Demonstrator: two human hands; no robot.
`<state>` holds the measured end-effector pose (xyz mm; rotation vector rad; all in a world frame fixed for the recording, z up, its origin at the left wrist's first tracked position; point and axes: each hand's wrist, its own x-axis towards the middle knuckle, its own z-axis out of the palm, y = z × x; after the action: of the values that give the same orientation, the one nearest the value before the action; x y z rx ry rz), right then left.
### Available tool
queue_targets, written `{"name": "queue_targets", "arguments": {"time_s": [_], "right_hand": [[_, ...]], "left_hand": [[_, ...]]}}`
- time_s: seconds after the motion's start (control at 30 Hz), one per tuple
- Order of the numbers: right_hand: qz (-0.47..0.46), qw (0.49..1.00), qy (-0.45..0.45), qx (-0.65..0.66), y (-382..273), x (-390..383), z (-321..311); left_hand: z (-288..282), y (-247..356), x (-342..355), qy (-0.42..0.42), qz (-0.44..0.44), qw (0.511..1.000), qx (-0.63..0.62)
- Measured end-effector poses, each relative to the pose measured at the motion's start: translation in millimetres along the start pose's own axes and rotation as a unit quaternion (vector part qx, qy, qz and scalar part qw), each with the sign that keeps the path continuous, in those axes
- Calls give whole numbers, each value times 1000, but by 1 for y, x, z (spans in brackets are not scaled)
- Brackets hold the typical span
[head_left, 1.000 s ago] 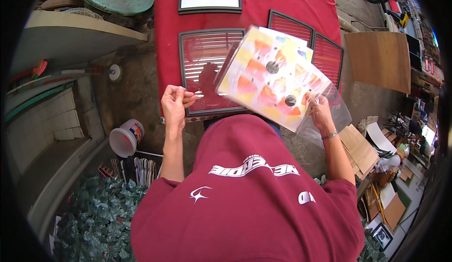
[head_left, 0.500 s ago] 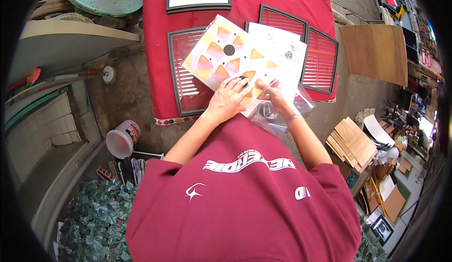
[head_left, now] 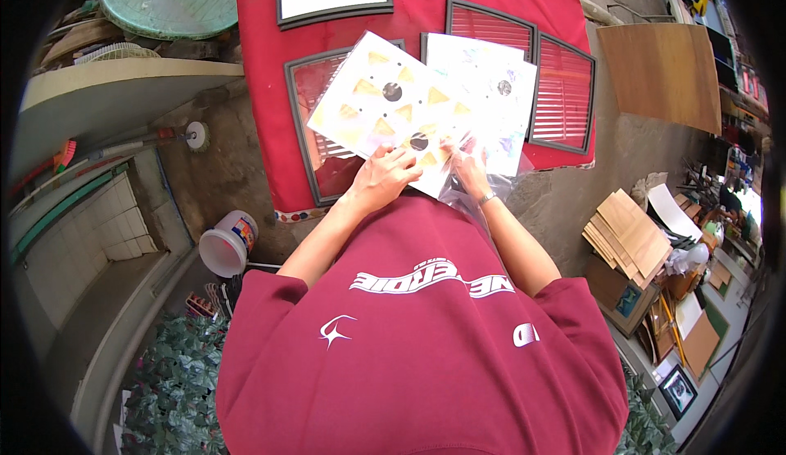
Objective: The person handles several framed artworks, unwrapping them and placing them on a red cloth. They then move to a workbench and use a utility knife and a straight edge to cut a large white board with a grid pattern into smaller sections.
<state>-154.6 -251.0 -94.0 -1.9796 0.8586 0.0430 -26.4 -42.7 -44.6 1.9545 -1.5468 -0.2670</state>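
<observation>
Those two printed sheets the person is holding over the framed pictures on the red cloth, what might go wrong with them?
Left hand and right hand each pinch only a lower edge, so the patterned sheet and pale sheet could bend or crease. The clear plastic sleeve bunched beneath might snag them. A dropped sheet could slide off the red cloth onto the dirty ground.

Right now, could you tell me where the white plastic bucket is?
In the head view, the white plastic bucket lies tipped on the ground at the person's left, below the red cloth and above the green leaves.
</observation>
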Motion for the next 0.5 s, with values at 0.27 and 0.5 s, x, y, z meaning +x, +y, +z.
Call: {"name": "queue_targets", "arguments": {"time_s": [0.27,0.5], "right_hand": [[78,991,32,-104,-45,-13,-1],[-384,867,9,-317,-22,-17,-19]], "left_hand": [[3,6,-10,15,-34,998,-56],[4,9,-14,-11,-21,995,-93]]}}
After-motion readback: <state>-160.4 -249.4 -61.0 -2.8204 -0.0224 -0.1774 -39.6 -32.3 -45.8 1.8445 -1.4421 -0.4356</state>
